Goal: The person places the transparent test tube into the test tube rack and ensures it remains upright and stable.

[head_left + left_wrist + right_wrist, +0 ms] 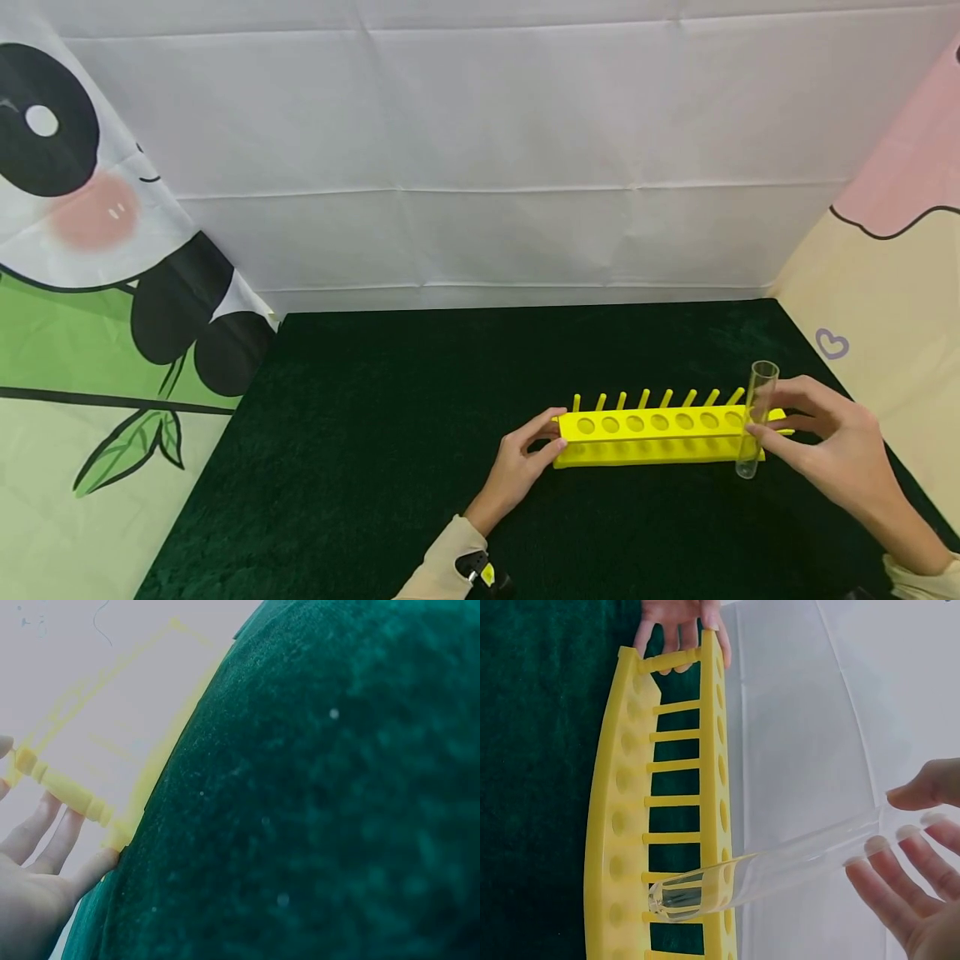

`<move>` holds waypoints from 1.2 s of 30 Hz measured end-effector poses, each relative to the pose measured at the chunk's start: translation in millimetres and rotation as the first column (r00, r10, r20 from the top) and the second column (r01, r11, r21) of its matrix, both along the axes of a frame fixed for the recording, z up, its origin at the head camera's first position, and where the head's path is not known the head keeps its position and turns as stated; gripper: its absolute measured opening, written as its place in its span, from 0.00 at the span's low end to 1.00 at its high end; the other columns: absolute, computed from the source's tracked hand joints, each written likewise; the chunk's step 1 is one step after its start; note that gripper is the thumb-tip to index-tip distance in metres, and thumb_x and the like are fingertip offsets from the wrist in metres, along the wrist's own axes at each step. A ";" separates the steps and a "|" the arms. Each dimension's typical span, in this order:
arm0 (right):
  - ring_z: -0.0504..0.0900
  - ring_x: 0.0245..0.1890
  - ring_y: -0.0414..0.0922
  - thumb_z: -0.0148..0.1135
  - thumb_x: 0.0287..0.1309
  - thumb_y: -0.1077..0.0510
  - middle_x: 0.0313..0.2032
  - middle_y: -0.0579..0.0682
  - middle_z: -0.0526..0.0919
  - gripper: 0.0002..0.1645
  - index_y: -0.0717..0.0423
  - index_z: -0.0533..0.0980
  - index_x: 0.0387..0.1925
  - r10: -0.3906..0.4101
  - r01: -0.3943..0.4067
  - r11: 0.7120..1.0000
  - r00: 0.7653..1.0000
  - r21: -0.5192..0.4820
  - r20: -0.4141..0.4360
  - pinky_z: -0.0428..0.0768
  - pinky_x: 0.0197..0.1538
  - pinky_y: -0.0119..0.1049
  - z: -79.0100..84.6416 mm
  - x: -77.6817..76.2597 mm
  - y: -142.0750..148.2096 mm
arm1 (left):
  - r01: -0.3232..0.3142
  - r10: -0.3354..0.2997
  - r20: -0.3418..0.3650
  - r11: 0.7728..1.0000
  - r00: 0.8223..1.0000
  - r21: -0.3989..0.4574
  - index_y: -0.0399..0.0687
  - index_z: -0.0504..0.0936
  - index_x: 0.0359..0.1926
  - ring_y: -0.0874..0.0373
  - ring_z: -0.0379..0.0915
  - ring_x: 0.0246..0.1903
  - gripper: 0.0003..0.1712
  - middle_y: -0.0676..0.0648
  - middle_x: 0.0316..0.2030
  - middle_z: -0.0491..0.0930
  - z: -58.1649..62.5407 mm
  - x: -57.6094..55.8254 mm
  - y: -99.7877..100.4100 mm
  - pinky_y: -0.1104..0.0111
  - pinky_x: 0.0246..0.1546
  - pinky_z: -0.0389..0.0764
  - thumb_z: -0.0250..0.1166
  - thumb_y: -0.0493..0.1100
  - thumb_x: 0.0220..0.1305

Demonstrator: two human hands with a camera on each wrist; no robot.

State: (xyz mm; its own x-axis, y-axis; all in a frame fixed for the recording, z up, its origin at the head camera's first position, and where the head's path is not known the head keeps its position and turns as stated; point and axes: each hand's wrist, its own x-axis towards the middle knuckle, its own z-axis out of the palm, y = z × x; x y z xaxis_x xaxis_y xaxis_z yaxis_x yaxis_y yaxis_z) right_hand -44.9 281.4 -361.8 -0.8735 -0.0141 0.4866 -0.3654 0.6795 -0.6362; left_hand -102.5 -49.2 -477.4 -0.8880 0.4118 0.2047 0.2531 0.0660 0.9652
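A yellow test tube rack [652, 454] stands on the dark green cloth, with a row of round holes along its top and several pegs along its back. My left hand [517, 462] grips its left end, thumb in front and fingers round the end bar, as the left wrist view shows on the pale, overexposed rack [71, 796]. Between thumb and fingertips, my right hand [836, 437] pinches a clear glass test tube [762, 387] near the rack's right end. In the right wrist view the tube [802, 866] looks see-through, and its rounded bottom overlaps the rack [604, 825].
The green cloth [337, 467] covers the table. Behind it hangs a white fabric backdrop [487, 150]. Printed cartoon cloth [97, 333] flanks the left side, and a cream and pink sheet [900, 308] flanks the right.
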 end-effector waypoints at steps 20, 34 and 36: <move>0.78 0.34 0.35 0.66 0.36 0.84 0.35 0.49 0.76 0.27 0.69 0.73 0.42 -0.014 0.008 0.993 0.999 -0.117 -0.050 0.76 0.38 0.17 9.4 -4.9 10.7 | -0.005 0.005 0.003 1.000 1.000 0.009 0.50 0.69 0.64 0.57 0.72 0.50 0.25 0.50 0.54 0.75 -16.3 -5.8 0.9 0.66 0.46 0.78 0.57 0.43 0.68; 0.79 0.35 0.35 0.64 0.38 0.85 0.36 0.49 0.77 0.27 0.72 0.73 0.44 -0.031 0.025 0.991 0.998 -0.134 -0.048 0.78 0.38 0.19 14.7 -7.1 15.8 | -0.004 0.005 -0.002 0.997 1.000 0.078 0.47 0.69 0.62 0.55 0.73 0.49 0.26 0.50 0.52 0.73 -21.8 -9.1 3.3 0.67 0.47 0.79 0.62 0.44 0.64; 0.79 0.35 0.36 0.64 0.37 0.85 0.35 0.48 0.77 0.27 0.72 0.73 0.44 -0.042 0.036 0.990 0.998 -0.138 -0.045 0.78 0.38 0.19 15.5 -7.2 17.2 | 0.000 0.001 -0.006 0.997 1.000 0.078 0.47 0.69 0.62 0.55 0.73 0.49 0.26 0.50 0.52 0.73 -21.4 -10.1 4.1 0.67 0.47 0.79 0.62 0.43 0.64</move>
State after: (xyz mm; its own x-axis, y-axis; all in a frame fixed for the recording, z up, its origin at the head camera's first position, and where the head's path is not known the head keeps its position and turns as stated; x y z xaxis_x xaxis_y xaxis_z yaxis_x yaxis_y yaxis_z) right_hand -52.1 298.6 -346.2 -0.8480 0.0893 0.5224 -0.3723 0.6011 -0.7072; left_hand -112.6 -45.0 -498.9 -0.8870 0.3938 0.2410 0.2585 -0.0089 0.9660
